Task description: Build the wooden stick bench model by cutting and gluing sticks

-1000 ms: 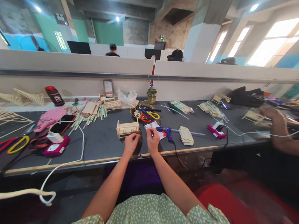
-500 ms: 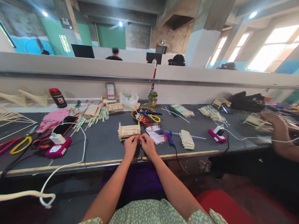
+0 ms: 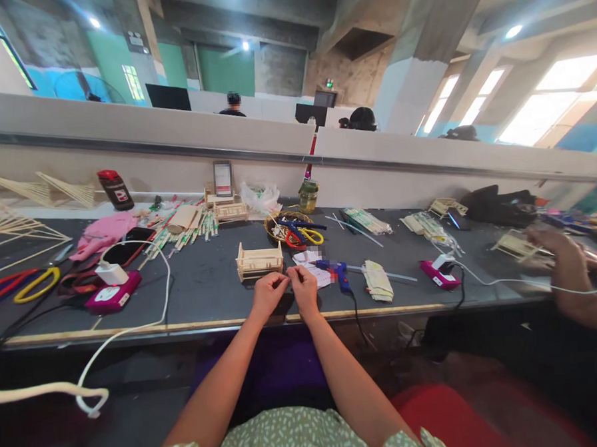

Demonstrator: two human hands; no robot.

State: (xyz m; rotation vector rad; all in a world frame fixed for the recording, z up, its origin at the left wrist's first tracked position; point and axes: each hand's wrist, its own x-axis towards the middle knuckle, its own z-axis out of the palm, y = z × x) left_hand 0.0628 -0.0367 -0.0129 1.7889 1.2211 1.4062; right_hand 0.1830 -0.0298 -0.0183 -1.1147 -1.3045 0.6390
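My left hand (image 3: 268, 294) and my right hand (image 3: 303, 290) are close together above the front of the dark table (image 3: 196, 289). Both have thumb and fingers pinched, and the fingertips almost meet. Whatever is between them is too small to make out. Just beyond my left hand stands a small wooden stick model (image 3: 259, 262) with a slatted middle and upright corner posts. Past my right hand lie some white papers (image 3: 321, 275) and a blue glue gun (image 3: 341, 276) with its cord running over the table edge.
A basket (image 3: 274, 237) holds scissors and small pieces. A folded cloth (image 3: 378, 281) lies right of the glue gun. Purple power strips (image 3: 113, 293) with white cables stand on both sides. Bundles of sticks (image 3: 191, 224) lie behind. A co-worker's arm (image 3: 564, 269) reaches in at right.
My hands have shifted slightly right of the stick model, still pinched, with the fingertips a little differently set. The view has turned slightly.
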